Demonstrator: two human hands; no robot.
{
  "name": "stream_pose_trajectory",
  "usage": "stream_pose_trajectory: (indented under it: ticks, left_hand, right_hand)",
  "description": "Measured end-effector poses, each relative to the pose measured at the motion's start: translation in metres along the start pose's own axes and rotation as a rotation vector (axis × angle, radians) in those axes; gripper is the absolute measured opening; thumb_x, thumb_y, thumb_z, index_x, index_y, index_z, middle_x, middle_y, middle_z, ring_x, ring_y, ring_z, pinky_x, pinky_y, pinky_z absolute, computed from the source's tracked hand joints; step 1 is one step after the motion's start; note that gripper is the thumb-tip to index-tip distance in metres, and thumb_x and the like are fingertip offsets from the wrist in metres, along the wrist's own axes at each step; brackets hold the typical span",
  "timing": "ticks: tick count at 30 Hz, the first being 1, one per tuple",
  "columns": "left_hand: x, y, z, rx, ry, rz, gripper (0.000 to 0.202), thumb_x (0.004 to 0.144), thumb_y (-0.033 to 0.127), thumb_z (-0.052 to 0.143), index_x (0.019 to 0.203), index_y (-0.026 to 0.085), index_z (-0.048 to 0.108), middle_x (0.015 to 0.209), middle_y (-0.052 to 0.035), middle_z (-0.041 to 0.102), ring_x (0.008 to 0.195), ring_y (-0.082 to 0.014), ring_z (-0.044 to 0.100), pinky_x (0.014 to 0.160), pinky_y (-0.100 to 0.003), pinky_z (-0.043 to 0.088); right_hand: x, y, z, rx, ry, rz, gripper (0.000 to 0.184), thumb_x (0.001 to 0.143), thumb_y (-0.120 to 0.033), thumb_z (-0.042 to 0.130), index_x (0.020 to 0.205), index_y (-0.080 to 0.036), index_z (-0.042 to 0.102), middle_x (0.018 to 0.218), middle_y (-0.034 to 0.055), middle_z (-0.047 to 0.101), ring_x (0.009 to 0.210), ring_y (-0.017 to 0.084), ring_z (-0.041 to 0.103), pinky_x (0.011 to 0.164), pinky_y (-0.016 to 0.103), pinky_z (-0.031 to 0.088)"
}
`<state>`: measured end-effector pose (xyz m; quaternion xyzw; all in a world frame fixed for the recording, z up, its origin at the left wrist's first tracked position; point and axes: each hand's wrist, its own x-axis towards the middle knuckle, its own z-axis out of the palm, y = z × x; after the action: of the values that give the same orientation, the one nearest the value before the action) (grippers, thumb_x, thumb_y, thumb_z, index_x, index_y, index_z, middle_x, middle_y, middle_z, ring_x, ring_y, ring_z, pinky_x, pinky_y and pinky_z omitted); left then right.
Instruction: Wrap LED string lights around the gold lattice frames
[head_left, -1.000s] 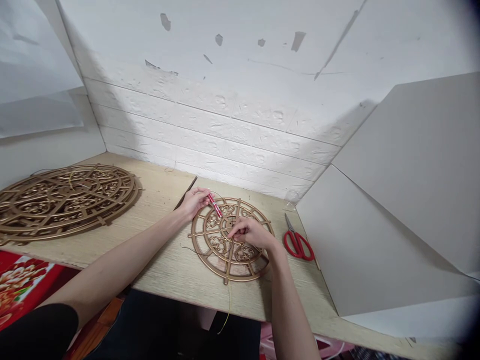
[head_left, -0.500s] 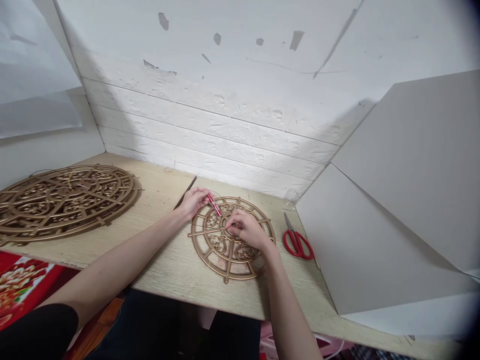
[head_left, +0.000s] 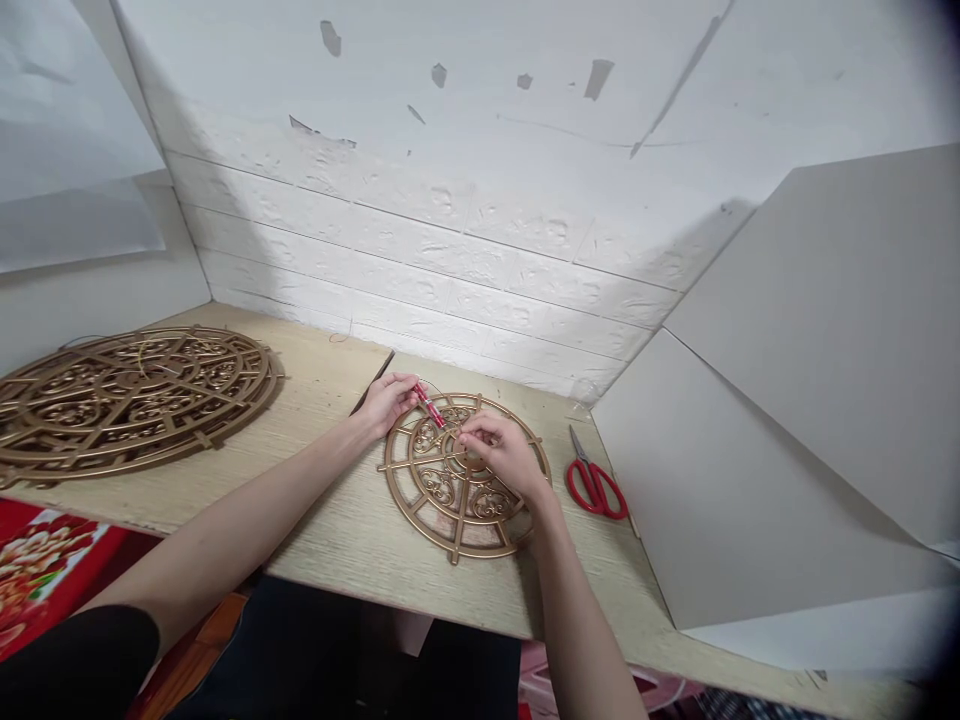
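My left hand (head_left: 390, 402) is closed around the top end of a slim red tube (head_left: 429, 405) with pale markings, which slants down to the right. My right hand (head_left: 495, 445) has its fingertips pinched together near the tube's lower end; whatever they hold is too small to make out. Below both hands, a round gold-coloured openwork panel (head_left: 455, 530) with spokes and scroll patterns lies flat on the wooden table (head_left: 341, 545). A thin dark strand curves by the tube's upper end.
Several similar round panels (head_left: 97, 460) are stacked at the left. Red-handled scissors (head_left: 596, 488) lie right of the single panel. A dark thin strip (head_left: 375, 377) rests behind my left hand. White walls (head_left: 420, 250) and a grey board (head_left: 750, 480) border the table.
My right hand has moved slightly up and away from the panel's centre, to near the tube's lower end. My left hand and the red tube have barely moved.
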<state>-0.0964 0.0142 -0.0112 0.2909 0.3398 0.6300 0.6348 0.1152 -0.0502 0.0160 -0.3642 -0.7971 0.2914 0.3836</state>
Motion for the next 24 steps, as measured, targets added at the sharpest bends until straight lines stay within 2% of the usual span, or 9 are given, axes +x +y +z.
stream_pose_trajectory:
  ticks: [5, 11, 17, 24]
  left_hand:
    - [-0.001, 0.003, 0.002, -0.033, 0.020, -0.012, 0.009, 0.078, 0.002, 0.057, 0.071, 0.008, 0.057, 0.068, -0.0116, 0.068, 0.047, -0.0056, 0.054, 0.048, -0.015, 0.046]
    - [-0.003, 0.004, 0.004, -0.066, 0.023, -0.017, 0.011, 0.078, 0.000, 0.056, 0.070, 0.007, 0.058, 0.066, -0.0112, 0.067, 0.046, -0.0062, 0.054, 0.047, -0.015, 0.045]
    - [-0.002, 0.004, 0.003, -0.067, 0.026, -0.025, 0.011, 0.078, -0.001, 0.055, 0.070, 0.006, 0.058, 0.068, -0.0136, 0.068, 0.046, -0.0054, 0.054, 0.047, -0.014, 0.045]
    - [0.000, 0.002, 0.002, -0.076, 0.028, -0.032, 0.009, 0.077, 0.000, 0.056, 0.071, 0.007, 0.058, 0.069, -0.0137, 0.068, 0.046, -0.0059, 0.054, 0.047, -0.014, 0.045]
  right_hand:
    - [0.001, -0.003, -0.010, 0.372, 0.249, 0.152, 0.022, 0.070, -0.039, 0.072, 0.077, -0.018, 0.069, 0.082, 0.0043, 0.068, 0.075, 0.017, 0.060, 0.068, 0.029, 0.047]
    - [0.003, 0.006, -0.014, 0.542, 0.518, 0.201, 0.026, 0.064, -0.037, 0.076, 0.077, -0.016, 0.069, 0.081, 0.0040, 0.068, 0.060, 0.010, 0.052, 0.056, 0.024, 0.043]
    - [0.003, 0.006, -0.023, 0.717, 0.715, 0.217, 0.030, 0.057, -0.033, 0.080, 0.078, -0.015, 0.070, 0.076, 0.0028, 0.066, 0.057, 0.007, 0.051, 0.052, 0.020, 0.041]
    - [0.000, 0.014, -0.034, 0.813, 0.851, 0.191, 0.034, 0.055, -0.028, 0.083, 0.081, -0.015, 0.068, 0.079, 0.0027, 0.067, 0.062, 0.007, 0.056, 0.057, 0.019, 0.048]
